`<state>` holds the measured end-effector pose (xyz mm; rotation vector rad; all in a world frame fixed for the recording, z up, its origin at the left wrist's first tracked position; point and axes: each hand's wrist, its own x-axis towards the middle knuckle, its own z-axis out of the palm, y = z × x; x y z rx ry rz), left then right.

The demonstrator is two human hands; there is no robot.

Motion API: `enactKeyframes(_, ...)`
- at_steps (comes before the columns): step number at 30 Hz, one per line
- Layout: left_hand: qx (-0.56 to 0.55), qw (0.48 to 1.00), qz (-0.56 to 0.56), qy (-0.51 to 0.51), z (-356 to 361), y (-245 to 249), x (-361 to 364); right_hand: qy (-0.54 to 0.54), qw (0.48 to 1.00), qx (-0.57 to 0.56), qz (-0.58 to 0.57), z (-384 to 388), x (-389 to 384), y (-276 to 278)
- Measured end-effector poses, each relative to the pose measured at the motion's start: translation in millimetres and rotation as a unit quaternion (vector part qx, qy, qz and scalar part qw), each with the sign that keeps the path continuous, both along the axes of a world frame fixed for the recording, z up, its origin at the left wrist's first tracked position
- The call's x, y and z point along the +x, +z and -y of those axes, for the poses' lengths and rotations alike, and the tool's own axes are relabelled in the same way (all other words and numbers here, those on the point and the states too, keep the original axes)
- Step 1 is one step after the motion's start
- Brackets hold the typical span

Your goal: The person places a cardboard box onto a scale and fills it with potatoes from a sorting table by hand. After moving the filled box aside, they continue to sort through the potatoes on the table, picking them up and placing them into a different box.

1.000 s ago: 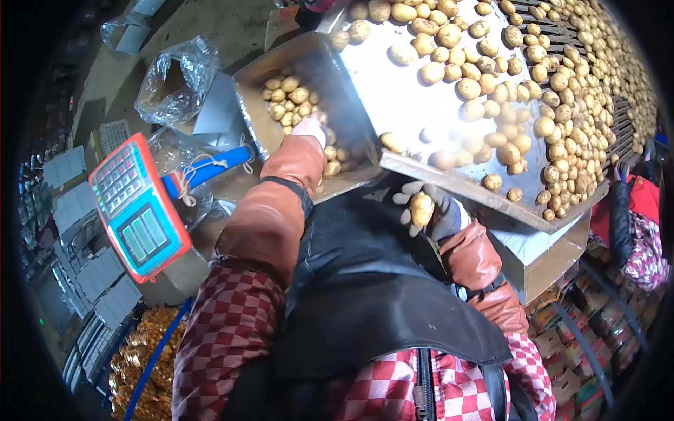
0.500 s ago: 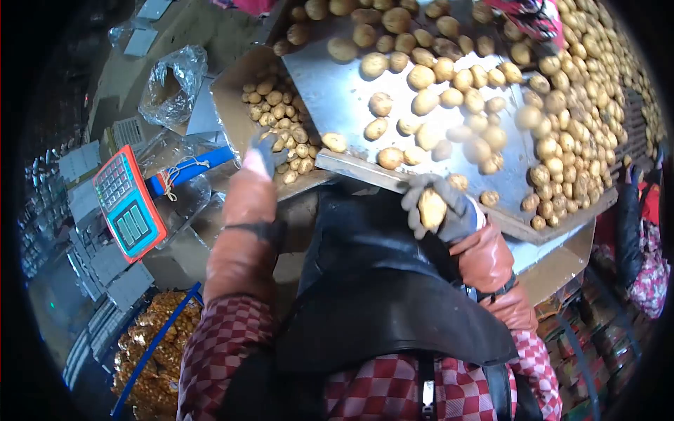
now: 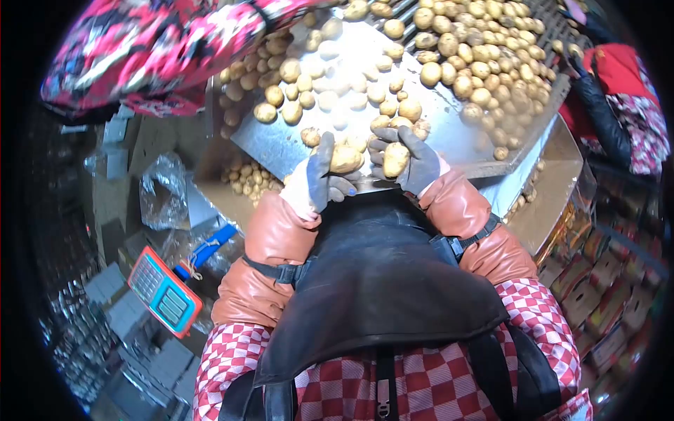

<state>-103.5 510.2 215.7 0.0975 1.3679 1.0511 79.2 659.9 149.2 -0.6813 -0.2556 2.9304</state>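
At the near edge of a metal sorting table (image 3: 449,151), both my hands are close together in grey gloves. My left hand (image 3: 321,177) curls around a potato (image 3: 346,159), its fingers under and beside it. A second potato (image 3: 396,160) sits in my right hand (image 3: 419,158), held by the fingers and thumb. Just beyond my hands more loose potatoes (image 3: 410,109) lie on the bright metal surface, some washed out by glare. Left of my left hand is a cardboard box with potatoes (image 3: 246,181) in it.
A co-worker's pink patterned sleeve (image 3: 175,52) reaches over the table at upper left. A large potato pile (image 3: 484,63) covers the far right. Another person in red (image 3: 618,70) stands at right. A scale display (image 3: 165,291) and a cardboard box (image 3: 551,189) flank me.
My left hand has moved from the left box to the table edge and now holds a potato. My right hand still holds one. The view has shifted, and a co-worker's sleeve fills the upper left.
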Motion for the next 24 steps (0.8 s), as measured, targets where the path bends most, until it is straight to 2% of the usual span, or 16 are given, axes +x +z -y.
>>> enactKeyframes(1,0.015,0.999,-0.042,-0.023,-7.0,0.2,5.6,-0.013,1.0,0.008,-0.001,1.2,6.8,-2.5)
enactKeyframes(3,0.023,0.987,-0.115,-0.106,-20.3,19.3,9.1,0.029,0.964,0.228,0.137,2.7,10.3,20.8)
enactKeyframes(4,0.033,0.986,-0.114,-0.115,-23.4,15.3,9.0,0.033,0.935,0.324,0.142,9.2,7.2,32.0)
enactKeyframes(5,0.01,0.995,-0.04,-0.088,-27.6,3.3,7.8,0.03,0.908,0.409,0.082,9.0,7.3,22.7)
enactKeyframes(6,-0.013,0.998,0.033,-0.06,-29.2,-7.6,6.4,0.021,0.87,0.48,0.106,18.1,1.3,24.2)
enactKeyframes(7,-0.005,0.997,0.034,-0.068,-29.0,-17.6,6.3,0.014,0.827,0.547,0.13,25.5,-3.2,27.5)
enactKeyframes(8,-0.003,0.996,0.038,-0.086,-31.1,-14.3,8.6,0.139,0.9,0.399,0.104,24.0,-1.4,41.8)
enactKeyframes(9,-0.003,0.994,0.042,-0.104,-33.6,-11.7,11.5,0.106,0.856,0.499,0.082,23.3,-6.1,29.4)
enactKeyframes(11,-0.004,0.989,0.103,-0.108,-32.2,-0.2,6.4,-0.009,0.924,0.376,0.059,27.2,-3.6,37.0)
enactKeyframes(13,-0.001,0.997,0.071,-0.043,-33.2,22.5,16.2,-0.036,0.937,0.34,0.071,25.7,7.0,58.1)
enactKeyframes(15,-0.005,0.996,0.034,-0.088,-32.9,2.0,5.1,-0.129,0.964,0.221,0.07,20.5,20.0,46.8)
enactKeyframes(17,-0.028,0.994,0.013,-0.108,-32.0,-16.8,4.9,-0.154,0.967,0.178,0.1,13.3,34.6,46.3)
enactKeyframes(19,-0.046,0.99,0.028,-0.134,-30.5,-24.6,9.3,-0.21,0.97,0.115,0.044,6.1,49.6,27.1)
enactKeyframes(21,-0.012,0.99,0.096,-0.102,-31.5,-49.6,21.0,-0.276,0.956,0.095,0.044,-0.2,59.7,17.1)
enactKeyframes(22,-0.029,0.995,0.048,-0.085,-36.8,-43.2,32.1,-0.289,0.954,0.078,0.006,-4.3,66.2,14.9)
enactKeyframes(24,-0.006,0.991,0.074,-0.107,-58.0,-63.8,39.3,-0.285,0.954,0.035,-0.092,-21.8,84.5,-5.5)
